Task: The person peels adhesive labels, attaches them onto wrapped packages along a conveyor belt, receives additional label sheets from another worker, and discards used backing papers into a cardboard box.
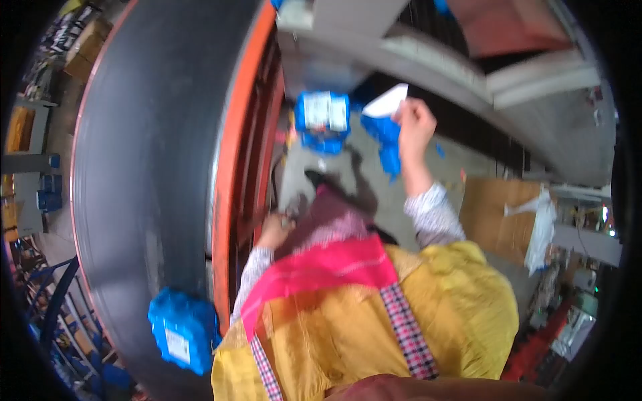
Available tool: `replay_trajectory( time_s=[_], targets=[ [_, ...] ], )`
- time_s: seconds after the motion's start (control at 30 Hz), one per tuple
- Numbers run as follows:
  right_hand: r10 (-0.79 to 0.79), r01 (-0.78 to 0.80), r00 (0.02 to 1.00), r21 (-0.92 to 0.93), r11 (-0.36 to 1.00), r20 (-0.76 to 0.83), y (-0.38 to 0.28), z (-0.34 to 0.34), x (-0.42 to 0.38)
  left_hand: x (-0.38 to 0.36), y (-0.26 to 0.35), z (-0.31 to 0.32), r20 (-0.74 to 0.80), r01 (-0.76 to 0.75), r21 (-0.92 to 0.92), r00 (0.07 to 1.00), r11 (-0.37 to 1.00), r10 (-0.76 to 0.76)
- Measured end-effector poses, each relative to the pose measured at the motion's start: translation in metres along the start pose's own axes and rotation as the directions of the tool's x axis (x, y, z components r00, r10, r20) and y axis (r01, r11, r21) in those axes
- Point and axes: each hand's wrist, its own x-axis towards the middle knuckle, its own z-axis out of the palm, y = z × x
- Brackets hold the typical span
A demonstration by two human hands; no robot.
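My right hand (416, 123) is raised over the floor, its fingers pinching a white piece of paper (388, 102) that looks folded or angled. Beside the orange side rail of the conveyor, my left hand (275, 230) hangs low; its fingers are blurred and I cannot make out anything in them. Ahead on the floor is a blue-wrapped package (323, 113) bearing white labels. Just below the paper lies a crumpled blue wrapping (382, 137), partly hidden by my right hand.
A black conveyor belt (157, 134) with an orange rail (234, 134) runs along my left. Another labelled blue package (184, 331) sits on its near end. At right stand a cardboard box (498, 217) with a white plastic bag (540, 230) and a grey metal frame (435, 63).
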Motion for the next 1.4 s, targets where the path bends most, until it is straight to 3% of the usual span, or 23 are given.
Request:
replay_trajectory(
  time_s=[0.03,0.07,0.1,0.17,0.2,0.27,0.37,0.43,0.5,0.6,0.63,0.7,0.8,0.9,0.93,1.03,1.07,1.17,1.2,1.3,1.37,1.4],
  targets=[
    [0.015,-0.015,0.999,-0.003,1.000,-0.034,-0.014,0.022,0.000,0.002,-0.003,-0.003,0.037,-0.003,0.021,0.999,1.000,0.002],
    [-0.044,0.051,0.998,0.170,0.984,-0.045,-0.020,0.045,0.002,-0.003,0.011,-0.013,0.004,-0.004,0.015,1.000,1.000,0.004],
    [-0.133,0.138,0.990,0.158,0.978,-0.043,-0.034,0.068,0.005,-0.005,0.020,-0.022,-0.020,-0.097,-0.052,0.995,0.994,0.096],
    [-0.273,0.273,0.962,0.024,0.962,-0.001,-0.054,0.116,0.020,0.003,0.016,-0.024,-0.045,-0.093,-0.177,0.995,0.980,0.087],
    [-0.454,0.452,0.891,0.122,0.884,-0.013,-0.057,0.152,0.035,0.008,0.027,-0.036,-0.050,-0.079,-0.239,0.996,0.968,0.069],
    [-0.733,0.722,0.679,0.143,0.677,0.047,-0.085,0.214,0.065,0.011,0.054,-0.060,-0.036,-0.052,-0.331,0.998,0.942,0.042],
    [-0.886,0.858,0.456,0.222,0.464,0.086,-0.093,0.325,0.126,0.038,0.077,-0.093,-0.018,-0.033,-0.471,0.999,0.882,0.028],
    [-0.916,0.901,0.395,0.164,0.402,0.075,-0.098,0.393,0.174,0.052,0.089,-0.119,0.013,0.017,-0.531,1.000,0.847,-0.012],
    [-0.915,0.915,0.403,0.036,0.403,0.009,-0.093,0.452,0.233,0.067,0.095,-0.137,0.034,0.061,-0.712,0.998,0.700,-0.052],
    [-0.921,0.911,0.387,-0.129,0.390,-0.053,-0.088,0.514,0.317,0.087,0.097,-0.162,0.070,0.121,-0.764,0.992,0.634,-0.105],
    [-0.896,0.882,0.439,-0.160,0.443,-0.060,-0.086,0.529,0.338,0.094,0.088,-0.159,0.092,0.136,-0.794,0.990,0.592,-0.104],
    [-0.895,0.847,0.436,-0.293,0.444,-0.097,-0.082,0.556,0.372,0.104,0.067,-0.146,0.111,0.150,-0.845,0.988,0.514,-0.107],
    [-0.882,0.792,0.470,-0.427,0.437,-0.031,-0.053,0.591,0.388,0.117,0.065,-0.156,0.152,0.194,-0.856,0.980,0.480,-0.125],
    [-0.780,0.748,0.610,-0.430,0.506,0.144,-0.034,0.600,0.374,0.124,0.068,-0.165,0.175,0.215,-0.854,0.976,0.474,-0.128],
    [-0.607,0.641,0.742,-0.563,0.521,0.283,-0.042,0.589,0.359,0.126,0.068,-0.169,0.179,0.219,-0.854,0.975,0.472,-0.129],
    [-0.426,0.666,0.745,-0.604,0.438,0.513,-0.072,0.552,0.324,0.128,0.068,-0.174,0.178,0.212,-0.855,0.977,0.473,-0.116],
    [-0.298,0.651,0.756,-0.627,0.427,0.582,-0.086,0.541,0.316,0.126,0.068,-0.175,0.179,0.210,-0.855,0.978,0.474,-0.110],
    [-0.422,0.857,0.451,-0.250,0.450,0.787,-0.079,0.550,0.344,0.123,0.072,-0.175,0.171,0.203,-0.856,0.979,0.475,-0.109],
    [-0.213,0.744,0.445,-0.227,0.629,0.870,-0.087,0.555,0.352,0.120,0.074,-0.175,0.170,0.202,-0.853,0.979,0.481,-0.109],
    [-0.410,0.811,0.578,-0.440,0.386,0.706,-0.022,0.589,0.331,0.111,0.078,-0.168,0.178,0.203,-0.845,0.979,0.495,-0.099],
    [-0.326,0.856,0.513,-0.447,0.259,0.794,-0.058,0.557,0.270,0.102,0.081,-0.160,0.189,0.208,-0.838,0.978,0.505,-0.091],
    [-0.378,0.906,0.410,-0.323,0.273,0.830,-0.054,0.546,0.240,0.094,0.084,-0.153,0.194,0.211,-0.838,0.977,0.502,-0.087]
  ],
)
